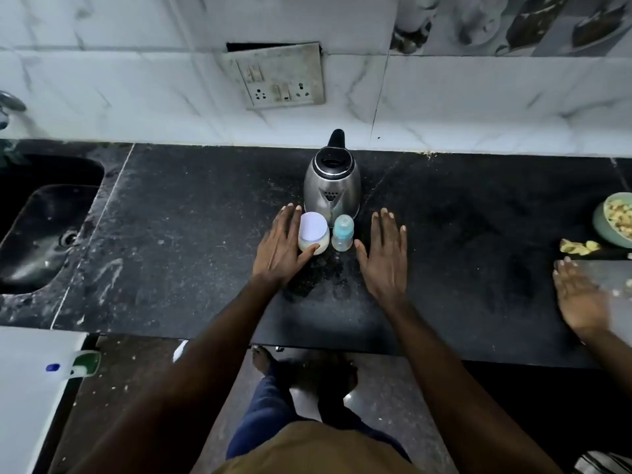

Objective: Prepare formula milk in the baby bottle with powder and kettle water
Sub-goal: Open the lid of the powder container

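1. Head view: small clear baby bottle with teal cap [342, 236] stands on black stone counter [205, 234], just before steel kettle with black lid [331, 186], beside white-lidded clear powder jar [313, 234].
2. Left hand [278, 246] flat, thumb touching jar base; right hand [384, 254] spread flat on counter just beside bottle, holding nothing.
3. Bottle likely light, stiff, tippy: grip mid-body. Kettle likely heavy: take rear handle [337, 136].

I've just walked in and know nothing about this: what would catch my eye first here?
A steel kettle stands on the dark counter, with a white-lidded jar and a teal-capped baby bottle side by side just in front of it. The left hand lies flat left of the jar, thumb touching it; the right hand lies flat right of the bottle. Another person's hand shows at the far right edge.
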